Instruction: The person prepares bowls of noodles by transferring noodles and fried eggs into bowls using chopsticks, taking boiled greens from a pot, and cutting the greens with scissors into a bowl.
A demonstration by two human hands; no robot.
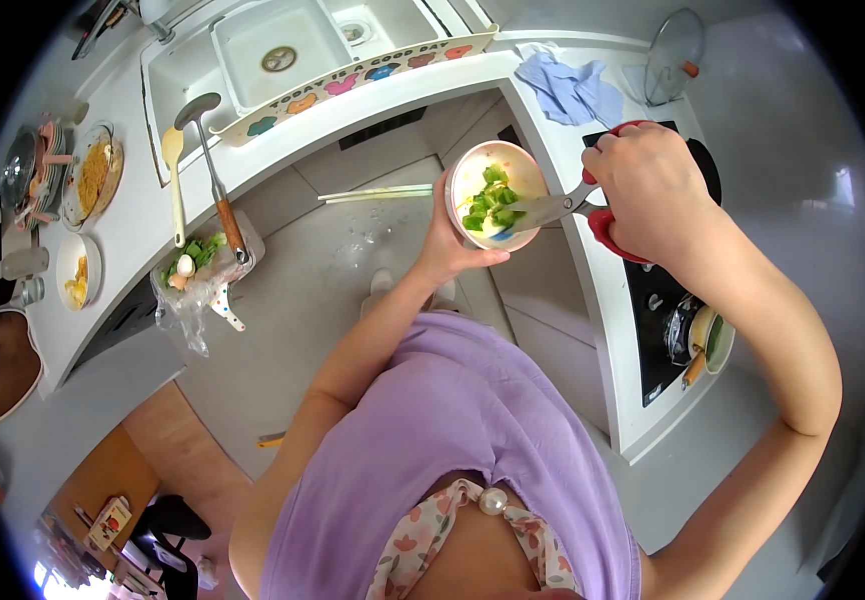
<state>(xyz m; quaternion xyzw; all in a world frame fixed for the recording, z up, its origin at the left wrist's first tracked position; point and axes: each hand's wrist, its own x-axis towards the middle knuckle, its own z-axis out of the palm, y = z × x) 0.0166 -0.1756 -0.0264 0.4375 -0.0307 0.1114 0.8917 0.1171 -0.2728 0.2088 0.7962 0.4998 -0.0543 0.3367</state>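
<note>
My left hand (443,240) is wrapped round a small light bowl (461,170), held up over the floor. Chopped green vegetable pieces (493,200) lie in it. A pair of pale chopsticks (378,193) juts out leftward from beside the same hand; whether the fingers grip them is hidden. My right hand (648,185) is closed on red-handled kitchen scissors (545,209). The blades point left into the bowl, their tips among the green pieces; how far apart the blades are is hard to make out.
A sink (243,70) is at the top, with a ladle (215,170) and a pale spoon (175,180) on the counter's edge. A waste bag (193,300) hangs at left. A blue cloth (573,88), a glass lid (675,60) and a black hob (648,345) are at right.
</note>
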